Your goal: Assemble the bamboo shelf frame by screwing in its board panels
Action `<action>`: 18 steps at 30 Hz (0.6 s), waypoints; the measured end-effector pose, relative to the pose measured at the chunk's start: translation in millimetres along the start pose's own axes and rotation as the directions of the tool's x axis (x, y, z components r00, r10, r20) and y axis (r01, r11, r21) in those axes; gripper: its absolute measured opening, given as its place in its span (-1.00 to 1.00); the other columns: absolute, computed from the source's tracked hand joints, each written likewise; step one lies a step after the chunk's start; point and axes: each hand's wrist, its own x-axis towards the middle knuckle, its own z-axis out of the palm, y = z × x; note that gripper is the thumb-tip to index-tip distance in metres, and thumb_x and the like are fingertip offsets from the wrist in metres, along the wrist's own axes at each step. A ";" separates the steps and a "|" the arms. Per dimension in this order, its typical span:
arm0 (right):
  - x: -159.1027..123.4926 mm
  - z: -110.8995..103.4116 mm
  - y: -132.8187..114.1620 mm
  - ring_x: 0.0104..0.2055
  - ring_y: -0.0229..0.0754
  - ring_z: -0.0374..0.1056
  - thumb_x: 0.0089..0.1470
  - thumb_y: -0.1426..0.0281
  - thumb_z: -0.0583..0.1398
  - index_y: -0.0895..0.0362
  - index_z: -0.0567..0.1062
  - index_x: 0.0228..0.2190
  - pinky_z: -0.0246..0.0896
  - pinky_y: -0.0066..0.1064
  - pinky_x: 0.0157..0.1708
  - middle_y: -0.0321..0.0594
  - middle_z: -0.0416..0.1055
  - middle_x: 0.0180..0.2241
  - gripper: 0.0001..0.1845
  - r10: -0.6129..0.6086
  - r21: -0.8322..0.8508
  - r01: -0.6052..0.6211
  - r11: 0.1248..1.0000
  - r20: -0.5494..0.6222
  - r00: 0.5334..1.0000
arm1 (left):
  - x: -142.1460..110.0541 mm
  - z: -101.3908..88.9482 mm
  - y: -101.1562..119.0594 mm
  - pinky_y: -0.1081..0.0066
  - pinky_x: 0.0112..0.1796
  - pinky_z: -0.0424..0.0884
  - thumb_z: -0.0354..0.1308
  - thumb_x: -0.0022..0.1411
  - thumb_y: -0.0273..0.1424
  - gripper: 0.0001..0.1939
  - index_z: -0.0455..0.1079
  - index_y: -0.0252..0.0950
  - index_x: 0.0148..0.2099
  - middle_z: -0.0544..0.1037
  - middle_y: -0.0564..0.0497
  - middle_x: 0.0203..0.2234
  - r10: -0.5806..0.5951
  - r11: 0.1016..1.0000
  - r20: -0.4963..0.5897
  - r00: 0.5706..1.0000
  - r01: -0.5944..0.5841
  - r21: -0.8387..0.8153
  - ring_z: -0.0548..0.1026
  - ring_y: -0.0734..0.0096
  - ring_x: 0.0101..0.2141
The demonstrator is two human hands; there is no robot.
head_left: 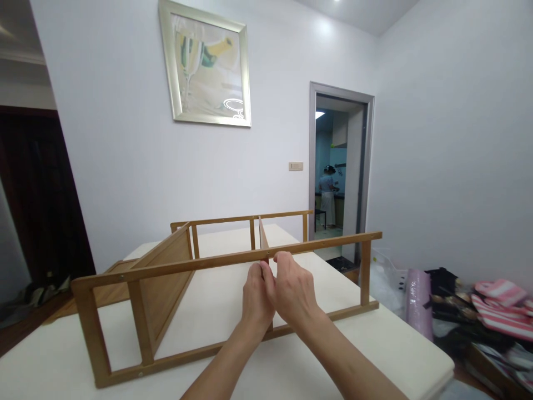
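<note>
A: How are the fingers?

B: The left hand (255, 297) and right hand (295, 286) meet at the wooden frame's (187, 263) middle upright, just under its near top rail. Fingers curl in, the right knuckles against the rail. The fingertips are hidden, so I can't tell whether either hand is clamped on anything.

A: And the frame?

B: Brown wood with visible grain, slim straight rails, one rounded corner. A flat slatless panel (166, 286) spans its left part. It all rests on a smooth cream table (395, 353), whose near edge is cut off.

A: Beyond it?

B: Behind the frame, a silvery picture (208, 66) hangs on the wall; right of that, a doorway shows a small, indistinct person (328, 194). Right of the frame, a shiny purple roll (418, 303) lies beside blurred, striped fabric (502, 311).
</note>
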 end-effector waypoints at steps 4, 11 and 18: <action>-5.7 2.1 -0.5 -0.45 -0.23 0.32 0.29 0.37 0.02 0.16 0.30 -0.27 0.05 -0.45 -0.53 -0.24 0.37 -0.43 -0.87 0.015 0.076 -0.013 0.997 -0.020 1.000 | -4.2 4.7 -6.8 0.31 -0.30 0.40 -0.04 0.32 -0.39 -0.87 0.23 -0.20 -0.33 0.48 -0.04 -0.38 0.036 0.999 0.010 0.999 -0.037 0.032 0.48 0.26 -0.33; 3.3 3.4 -6.6 -0.54 -0.24 0.21 0.21 0.53 0.03 0.14 0.26 -0.34 -0.09 -0.41 -0.59 -0.28 0.29 -0.50 -0.91 -0.104 -0.145 0.106 0.984 0.023 0.994 | -6.3 6.4 -8.8 0.29 -0.28 0.41 -0.02 0.29 -0.46 -0.86 0.33 -0.22 -0.14 0.48 -0.06 -0.32 0.125 0.974 0.051 0.991 -0.132 0.186 0.48 0.24 -0.30; 7.2 0.2 -9.3 -0.55 -0.21 0.22 0.13 0.61 0.05 0.16 0.27 -0.34 -0.11 -0.40 -0.57 -0.25 0.29 -0.52 -0.88 -0.123 -0.314 0.145 0.938 0.090 0.988 | -6.7 9.1 -12.4 0.34 -0.31 0.41 0.05 0.25 -0.48 -0.91 0.33 -0.23 -0.20 0.49 -0.03 -0.36 0.084 0.978 0.045 0.995 -0.091 0.188 0.49 0.26 -0.28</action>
